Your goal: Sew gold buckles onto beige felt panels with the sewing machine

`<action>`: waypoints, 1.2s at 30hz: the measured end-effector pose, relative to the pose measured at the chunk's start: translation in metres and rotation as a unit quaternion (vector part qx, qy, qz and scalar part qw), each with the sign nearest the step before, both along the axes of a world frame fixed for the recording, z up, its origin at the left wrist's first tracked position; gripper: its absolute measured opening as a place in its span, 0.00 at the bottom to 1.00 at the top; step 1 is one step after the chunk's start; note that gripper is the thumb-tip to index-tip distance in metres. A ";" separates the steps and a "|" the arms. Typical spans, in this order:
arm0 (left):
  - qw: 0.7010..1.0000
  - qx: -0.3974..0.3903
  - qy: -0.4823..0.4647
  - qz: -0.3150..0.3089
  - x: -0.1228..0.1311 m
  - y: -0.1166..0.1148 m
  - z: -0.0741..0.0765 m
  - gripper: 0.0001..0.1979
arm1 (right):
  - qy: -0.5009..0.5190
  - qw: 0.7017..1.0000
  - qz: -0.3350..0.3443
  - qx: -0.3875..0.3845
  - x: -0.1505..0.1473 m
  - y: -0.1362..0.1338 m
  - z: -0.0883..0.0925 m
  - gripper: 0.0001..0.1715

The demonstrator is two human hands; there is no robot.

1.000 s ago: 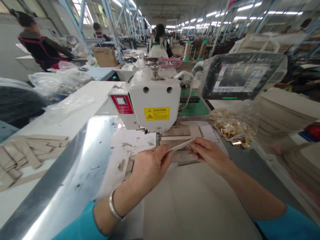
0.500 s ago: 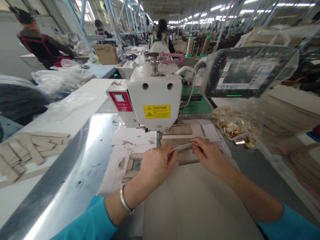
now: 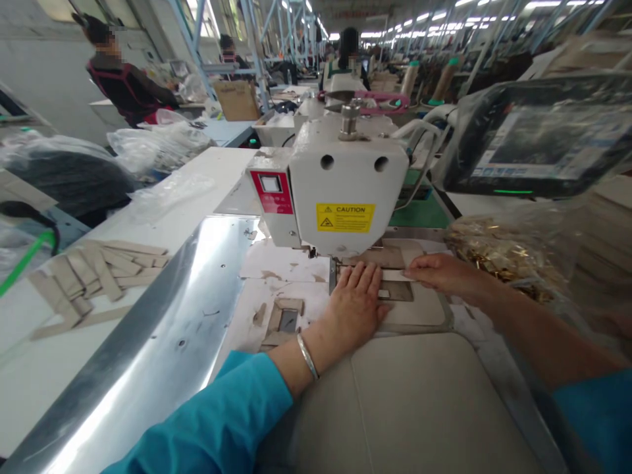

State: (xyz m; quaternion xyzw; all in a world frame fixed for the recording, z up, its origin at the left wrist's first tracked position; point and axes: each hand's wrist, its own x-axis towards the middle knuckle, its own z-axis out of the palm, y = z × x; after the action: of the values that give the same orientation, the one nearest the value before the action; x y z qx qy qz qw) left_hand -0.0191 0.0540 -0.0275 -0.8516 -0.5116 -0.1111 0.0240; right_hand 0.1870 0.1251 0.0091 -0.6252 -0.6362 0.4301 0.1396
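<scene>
The left hand (image 3: 356, 306), fingers outstretched, covers part of a narrow, pale-beige, leather-like strip (image 3: 394, 275); the right hand (image 3: 430, 271) pinches its end. Probably light and pliable, it is best held by its ends.

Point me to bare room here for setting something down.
Mostly bare: the metal plate between the beige strips and the white paper; the white tabletop between those strips and the plastic film. Crowded: below the machine head, around the left hand and right hand, and by the bag of gold pieces.

Strip (image 3: 394, 276) probably plain beige; caution label (image 3: 345, 218) yellow.
</scene>
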 end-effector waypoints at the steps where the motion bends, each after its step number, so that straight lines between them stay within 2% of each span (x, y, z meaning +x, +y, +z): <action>1: 1.000 -0.007 0.002 0.006 0.000 -0.001 -0.002 0.33 | 0.003 1.000 -0.003 -0.011 -0.001 0.003 -0.001 0.29; 9: 1.000 -0.025 0.001 0.015 -0.001 0.002 -0.004 0.37 | 0.001 1.000 -0.008 -0.012 -0.013 0.016 -0.009 0.23; 18: 0.997 -0.077 -0.024 0.000 -0.006 0.004 0.005 0.35 | -0.054 0.998 0.009 0.011 -0.013 0.021 -0.006 0.18; 21: 0.996 -0.079 -0.029 -0.003 -0.007 0.005 0.006 0.33 | -0.078 0.997 -0.015 -0.021 -0.011 0.022 0.000 0.20; 25: 0.997 -0.077 -0.029 -0.005 -0.006 0.005 0.005 0.32 | -0.066 0.995 0.003 -0.077 -0.012 0.023 0.009 0.25; 29: 0.997 -0.066 -0.027 0.000 -0.004 0.005 0.003 0.32 | -0.056 0.995 -0.010 -0.087 -0.016 0.021 0.009 0.25; 32: 0.998 -0.056 -0.035 0.002 -0.004 0.005 0.002 0.31 | -0.079 0.994 -0.022 -0.072 -0.019 0.018 0.010 0.25; 36: 0.998 -0.047 -0.045 -0.002 -0.004 0.005 0.002 0.30 | -0.158 0.986 0.020 0.050 -0.020 0.014 0.019 0.19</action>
State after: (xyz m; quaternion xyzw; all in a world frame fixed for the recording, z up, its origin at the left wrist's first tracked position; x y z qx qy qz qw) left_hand -0.0235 0.0586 -0.0258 -0.8471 -0.5150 -0.1253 -0.0388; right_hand 0.1667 0.1393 0.0281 -0.6645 -0.6837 0.2958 0.0597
